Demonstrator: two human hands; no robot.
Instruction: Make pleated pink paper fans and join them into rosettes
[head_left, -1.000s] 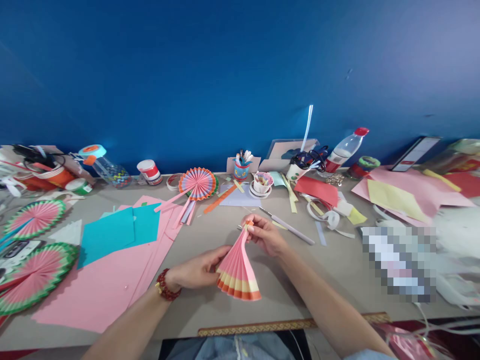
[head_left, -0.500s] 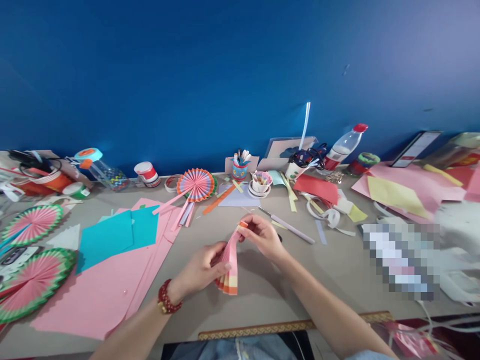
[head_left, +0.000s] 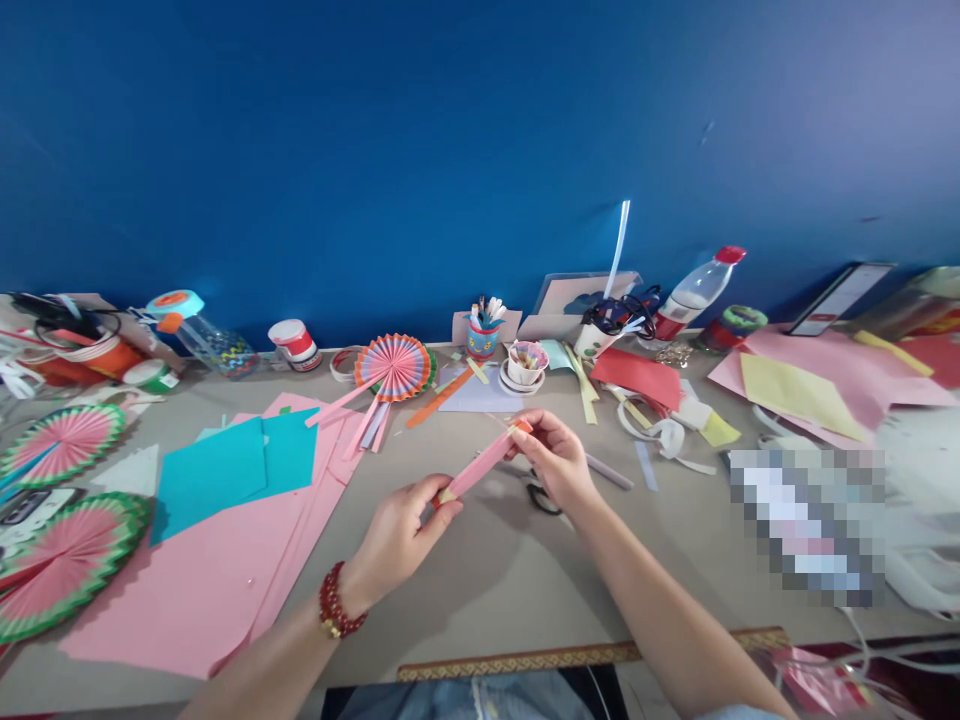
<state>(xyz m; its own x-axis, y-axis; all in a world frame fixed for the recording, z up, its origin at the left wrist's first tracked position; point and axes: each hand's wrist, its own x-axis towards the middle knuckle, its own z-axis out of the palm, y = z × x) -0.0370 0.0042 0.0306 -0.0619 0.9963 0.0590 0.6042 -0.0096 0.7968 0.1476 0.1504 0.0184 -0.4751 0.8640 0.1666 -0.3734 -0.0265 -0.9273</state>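
Note:
Between my two hands a pleated pink paper strip [head_left: 484,463] with orange and cream ends is pressed into a narrow bundle, held slanting above the table. My left hand [head_left: 409,525], with a red beaded bracelet at the wrist, pinches its lower left end. At the upper right end, my right hand [head_left: 553,455] grips the orange tip between thumb and fingers. Under my right hand lie scissors [head_left: 544,500], partly hidden, their black handle showing. A grey pen-like tool [head_left: 609,471] rests just to the right, its other end covered by my hand.
A finished orange and purple paper fan [head_left: 395,368] lies behind my hands. Pink sheets [head_left: 180,610] and teal paper [head_left: 217,475] spread at left, beside pink-green fans [head_left: 71,570]. A cup of sticks [head_left: 526,363], a bottle [head_left: 697,290] and paper scraps line the back. A white ribbon [head_left: 664,437] curls at right.
The pleated paper has gone from fanned out at its lower end to squeezed flat and tilted. My right hand moved right, and the scissors' handle has come into view.

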